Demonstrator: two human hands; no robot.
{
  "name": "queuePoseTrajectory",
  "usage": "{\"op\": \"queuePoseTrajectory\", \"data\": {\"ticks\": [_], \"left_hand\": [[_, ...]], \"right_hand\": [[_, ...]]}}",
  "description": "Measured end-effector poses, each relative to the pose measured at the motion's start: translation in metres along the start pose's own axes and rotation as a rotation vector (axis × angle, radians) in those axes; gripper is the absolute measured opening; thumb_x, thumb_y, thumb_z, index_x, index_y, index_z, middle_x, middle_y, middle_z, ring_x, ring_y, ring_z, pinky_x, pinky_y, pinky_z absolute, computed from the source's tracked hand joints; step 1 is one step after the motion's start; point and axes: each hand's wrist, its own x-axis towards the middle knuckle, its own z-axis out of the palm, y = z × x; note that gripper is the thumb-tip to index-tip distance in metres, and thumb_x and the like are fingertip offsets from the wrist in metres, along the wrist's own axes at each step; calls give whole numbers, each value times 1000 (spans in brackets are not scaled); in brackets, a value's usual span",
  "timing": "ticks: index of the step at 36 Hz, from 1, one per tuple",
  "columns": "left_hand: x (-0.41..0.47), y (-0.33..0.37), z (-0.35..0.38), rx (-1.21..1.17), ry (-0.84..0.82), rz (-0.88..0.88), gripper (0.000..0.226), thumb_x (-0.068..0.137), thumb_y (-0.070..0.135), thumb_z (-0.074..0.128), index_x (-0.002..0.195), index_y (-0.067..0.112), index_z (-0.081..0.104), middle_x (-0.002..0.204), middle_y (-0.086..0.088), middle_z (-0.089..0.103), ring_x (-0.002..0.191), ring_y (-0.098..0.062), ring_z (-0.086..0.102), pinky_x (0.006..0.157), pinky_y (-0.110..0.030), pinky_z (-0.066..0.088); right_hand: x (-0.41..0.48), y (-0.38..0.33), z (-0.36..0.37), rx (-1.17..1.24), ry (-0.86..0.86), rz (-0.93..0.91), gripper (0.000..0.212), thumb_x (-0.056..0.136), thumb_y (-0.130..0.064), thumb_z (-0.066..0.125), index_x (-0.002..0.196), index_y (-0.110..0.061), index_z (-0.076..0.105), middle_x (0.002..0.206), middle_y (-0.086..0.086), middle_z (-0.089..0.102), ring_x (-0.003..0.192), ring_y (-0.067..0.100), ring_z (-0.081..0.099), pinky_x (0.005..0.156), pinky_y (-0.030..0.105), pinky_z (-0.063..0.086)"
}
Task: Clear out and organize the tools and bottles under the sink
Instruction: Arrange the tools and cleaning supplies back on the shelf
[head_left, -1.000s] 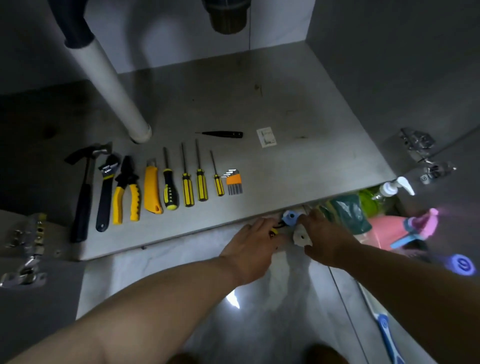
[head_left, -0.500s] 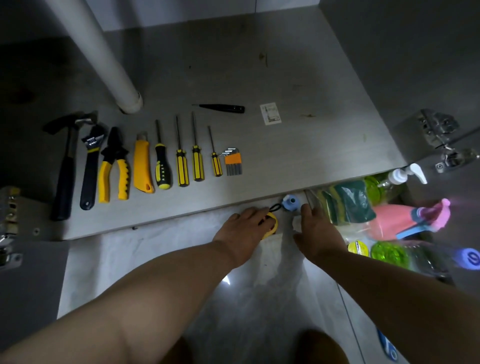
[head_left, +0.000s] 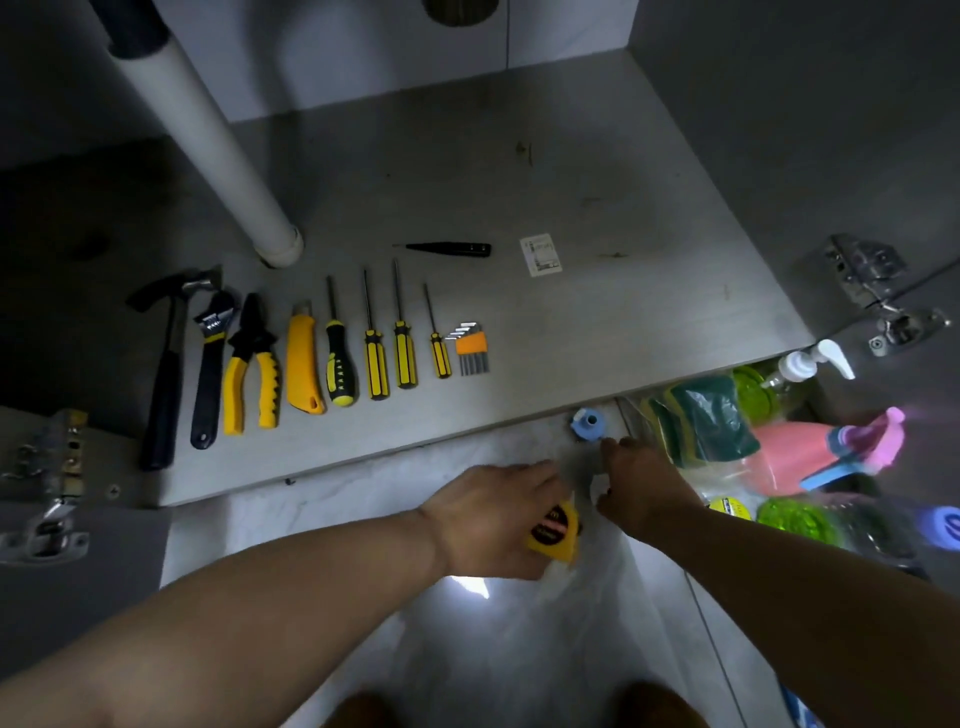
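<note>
head view: left hand (head_left: 493, 519) grips tape measure (head_left: 556, 532) from above; right hand (head_left: 647, 491) grip unclear; shallow hold, tape measure may slip.

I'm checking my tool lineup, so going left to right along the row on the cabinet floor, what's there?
Hammer → adjustable wrench → pliers → yellow utility knife → black-handled screwdriver → three yellow-and-black screwdrivers → hex key set.
</note>
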Motion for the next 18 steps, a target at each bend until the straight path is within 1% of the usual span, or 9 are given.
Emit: {"op": "queuePoseTrajectory", "data": {"ticks": [3, 5, 7, 9, 10, 11, 13, 15, 18], "left_hand": [[-2, -1, -33, -64, 256, -37, 67, 77, 62, 61, 134, 31, 45, 120, 11, 47, 96, -11, 57, 72, -30, 55], [2, -10, -57, -134, 415, -105, 70, 76, 69, 59, 135, 33, 45, 121, 13, 46, 96, -9, 58, 71, -30, 56], [9, -25, -80, -197, 557, -202, 67, 76, 65, 63, 133, 34, 48, 121, 13, 47, 101, -11, 59, 77, -35, 57], [19, -44, -100, -250, 692, -311, 59, 77, 55, 73, 128, 32, 53, 121, 8, 50, 106, -16, 59, 88, -33, 54], [23, -53, -108, -255, 744, -363, 57, 78, 49, 77, 127, 29, 56, 121, 4, 51, 108, -18, 58, 91, -27, 50], [28, -63, -116, -245, 779, -413, 56, 78, 43, 79, 128, 26, 59, 121, 0, 52, 109, -20, 57, 91, -21, 44], [34, -80, -128, -225, 791, -500, 57, 79, 36, 81, 130, 23, 61, 123, -5, 52, 112, -24, 57, 88, -17, 37], [39, -92, -137, -210, 746, -561, 59, 80, 37, 80, 134, 24, 60, 125, -7, 52, 115, -26, 56, 90, -20, 39], [44, -104, -143, -185, 656, -615, 59, 81, 40, 78, 135, 24, 61, 127, -11, 55, 119, -29, 55, 96, -29, 44]], "right_hand": [[0, -4, -15, -67, -113, -68, 43, 85, -35, 67, 123, -17, 57, 118, 5, 64, 110, 25, 63, 91, 30, 52], [-2, -9, -28, -31, -258, -93, 27, 84, -35, 68, 104, -18, 62, 100, 2, 69, 99, 22, 70, 83, 29, 57], [-5, -17, -41, 145, -414, -85, 16, 85, -27, 69, 91, -13, 63, 80, 3, 71, 82, 21, 74, 74, 30, 61], [-10, -26, -57, 388, -517, -57, 18, 88, -17, 70, 99, -6, 63, 85, 14, 71, 77, 23, 72, 69, 32, 61], [-13, -30, -65, 483, -528, -64, 19, 89, -15, 70, 103, -6, 63, 92, 18, 70, 77, 22, 70, 67, 32, 61], [-14, -33, -73, 555, -524, -85, 18, 89, -14, 70, 105, -7, 64, 96, 19, 70, 79, 21, 69, 64, 30, 60], [-15, -40, -88, 677, -506, -137, 14, 91, -13, 69, 104, -11, 65, 95, 14, 69, 79, 20, 68, 61, 28, 56], [-13, -46, -101, 793, -444, -180, 11, 91, -10, 67, 100, -16, 65, 90, 8, 67, 75, 18, 64, 60, 27, 52], [-5, -52, -114, 968, -267, -214, 13, 90, -5, 67, 102, -8, 66, 91, 13, 68, 73, 21, 61, 65, 34, 46]]}}
